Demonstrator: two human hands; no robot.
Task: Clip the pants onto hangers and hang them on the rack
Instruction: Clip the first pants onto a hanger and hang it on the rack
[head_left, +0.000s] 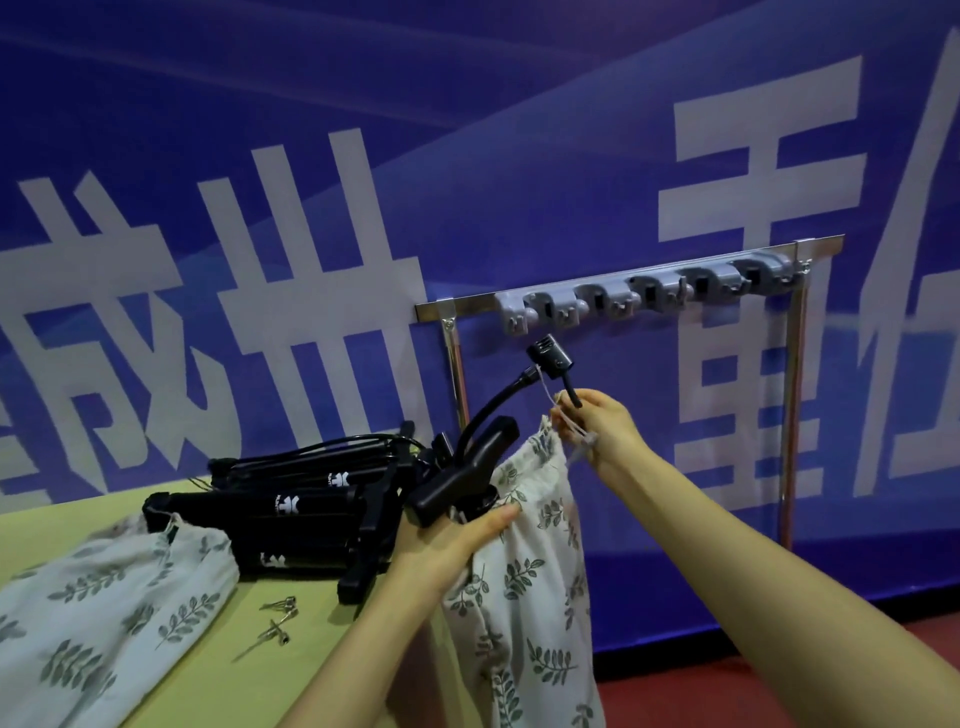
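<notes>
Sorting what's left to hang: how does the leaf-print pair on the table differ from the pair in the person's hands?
The table pants lie flat on the table; the held pants hang down past its edge. The right hand pinches the held pants' waistband; the table pants' waistband lies beside the black pile. Both share the pale leaf print.

Two bare forearms are shown: the left forearm (358, 654) is seen at 6 o'clock, the right forearm (779, 561) at 4 o'clock. The left hand (457, 545) and right hand (605, 431) are likewise left bare, the fingers slender.
</notes>
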